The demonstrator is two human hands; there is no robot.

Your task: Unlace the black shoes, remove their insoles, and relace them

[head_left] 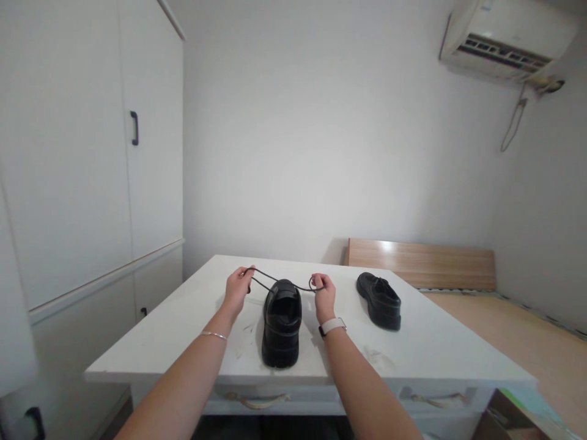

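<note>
A black shoe (281, 333) stands upright on the white table, its heel toward me and its toe pointing away. Dark shoelaces (262, 272) run out from its top to both sides. To the left of the shoe, my left hand (238, 287) is closed on one lace, which is drawn out in two strands. On the other side my right hand (324, 294) pinches the second lace, with a small loop showing by the fingers. Both hands are raised a little above the tabletop. A second black shoe (383, 302) rests farther right, apart from my hands.
The white table (183, 342) has smudges and drawers with rope handles (257, 402) at its front. White cabinets (77, 183) line the left side. A bed with a wooden headboard (422, 260) is at the right, and a cardboard box (509, 418) sits low beside the table.
</note>
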